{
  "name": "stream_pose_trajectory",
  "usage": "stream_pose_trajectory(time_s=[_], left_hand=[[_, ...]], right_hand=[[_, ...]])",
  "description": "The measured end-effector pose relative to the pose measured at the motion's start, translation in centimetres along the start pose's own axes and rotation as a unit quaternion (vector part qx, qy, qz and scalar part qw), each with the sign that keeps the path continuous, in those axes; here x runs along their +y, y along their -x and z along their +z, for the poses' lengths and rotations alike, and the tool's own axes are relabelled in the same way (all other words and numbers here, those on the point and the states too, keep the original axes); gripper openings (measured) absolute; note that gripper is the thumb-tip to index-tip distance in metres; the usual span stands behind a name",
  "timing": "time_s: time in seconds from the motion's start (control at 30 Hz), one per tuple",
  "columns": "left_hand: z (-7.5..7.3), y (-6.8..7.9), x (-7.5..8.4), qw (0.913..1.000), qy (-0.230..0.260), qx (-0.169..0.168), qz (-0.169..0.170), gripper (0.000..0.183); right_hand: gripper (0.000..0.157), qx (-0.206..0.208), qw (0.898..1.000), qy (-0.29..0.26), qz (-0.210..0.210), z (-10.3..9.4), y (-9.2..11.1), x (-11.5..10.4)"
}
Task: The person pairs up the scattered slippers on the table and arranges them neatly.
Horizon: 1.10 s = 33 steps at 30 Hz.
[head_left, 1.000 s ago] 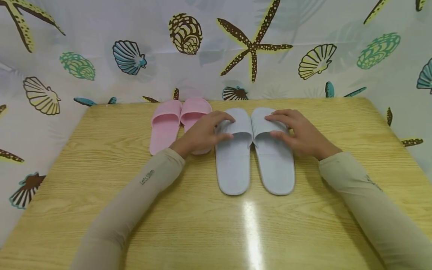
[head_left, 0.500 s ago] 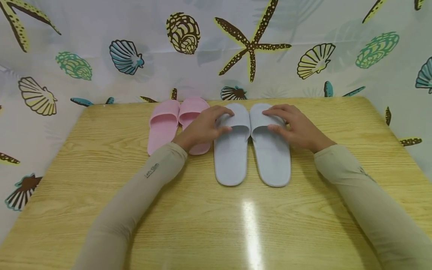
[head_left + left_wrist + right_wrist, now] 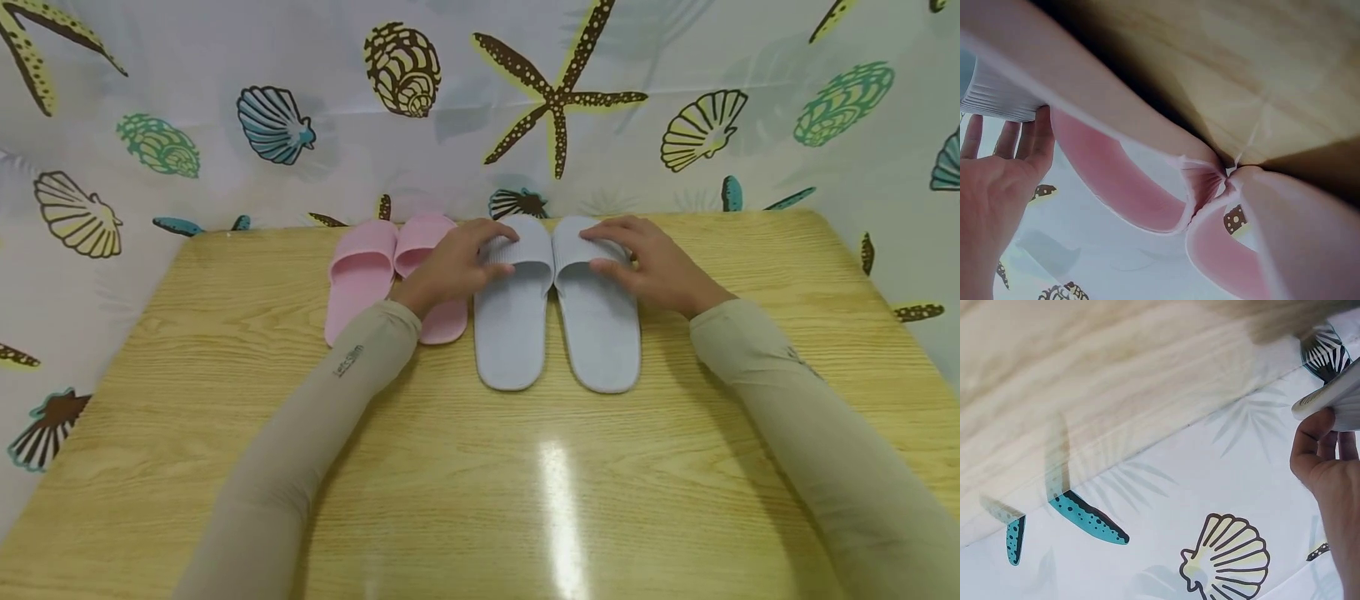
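Observation:
A pair of light grey slippers lies side by side on the wooden table, straps toward the back. My left hand (image 3: 457, 262) grips the outer side of the left grey slipper (image 3: 512, 337) at its ribbed strap, fingers over the top and thumb by the opening. On the opposite side, my right hand (image 3: 660, 267) holds the right grey slipper (image 3: 603, 342) by its strap in the same way. In the right wrist view, fingers and thumb meet the slipper's edge (image 3: 1341, 397). The left wrist view shows fingertips against the ribbed strap (image 3: 1000, 94).
A pink pair stands just left of the grey one: the left pink slipper (image 3: 356, 296) shows fully, while my left hand and wrist partly cover the right pink slipper (image 3: 446, 325). Behind the table (image 3: 450, 483) hangs a white cloth (image 3: 337, 50) printed with shells and starfish.
Both grey slippers have slid away from me toward the table's back edge, with my hands moving along. Their toes are now level with the pink pair, which stays in place.

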<state>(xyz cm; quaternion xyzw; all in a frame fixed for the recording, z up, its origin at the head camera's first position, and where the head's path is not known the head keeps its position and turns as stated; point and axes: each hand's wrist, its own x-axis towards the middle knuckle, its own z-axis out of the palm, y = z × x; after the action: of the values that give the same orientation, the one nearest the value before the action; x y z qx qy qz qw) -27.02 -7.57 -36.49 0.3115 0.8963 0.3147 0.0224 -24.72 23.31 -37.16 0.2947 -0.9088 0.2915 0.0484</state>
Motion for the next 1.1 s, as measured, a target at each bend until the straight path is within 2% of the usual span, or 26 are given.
stream_pose_trajectory(time_s=[0.27,0.7,0.9,1.1], left_hand=[[-0.1,-1.1,-0.2,1.0,-0.001,0.002,-0.009,0.042],[0.1,-1.9,-0.7,0.9991,-0.01,-0.005,-0.041,0.041],[0.1,-2.2,-1.0,0.9987,-0.015,-0.016,-0.047,0.046],[0.2,-2.3,-1.3,0.999,-0.011,-0.011,-0.043,0.046]], right_hand=[[0.044,-0.012,1.0,0.006,0.023,-0.1,-0.9,0.8],[0.045,-0.041,0.998,0.017,0.035,0.3,-2.6,1.6],[0.047,-0.065,0.996,0.022,0.06,0.4,-3.0,1.9],[0.046,-0.062,0.996,0.023,0.058,0.7,-3.3,2.1]])
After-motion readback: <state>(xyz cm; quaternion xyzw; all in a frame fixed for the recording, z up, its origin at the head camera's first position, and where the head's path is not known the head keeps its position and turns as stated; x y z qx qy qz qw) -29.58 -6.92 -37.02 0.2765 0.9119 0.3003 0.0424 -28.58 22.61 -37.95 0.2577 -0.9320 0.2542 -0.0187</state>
